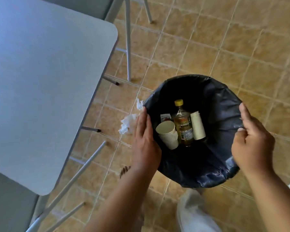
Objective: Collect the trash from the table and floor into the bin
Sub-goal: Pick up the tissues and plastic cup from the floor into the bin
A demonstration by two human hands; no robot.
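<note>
A round bin (221, 97) lined with a black bag sits over the tiled floor in front of me. Inside it lie a paper cup (167, 134), a yellow-capped tea bottle (182, 126), a cardboard roll (197, 126) and a small wrapper (165, 117). My left hand (144, 136) grips the bin's left rim. My right hand (253, 141) grips its right rim, fingers curled over the bag. Crumpled white tissue (127, 124) lies on the floor just left of the bin, partly hidden behind my left hand.
A white table (45, 84) fills the left side, with thin metal legs (128, 47) reaching the floor beside the bin. My bare foot (124, 171) and light trouser leg (191, 213) are below the bin. Tan floor tiles (241, 39) spread to the right and far side.
</note>
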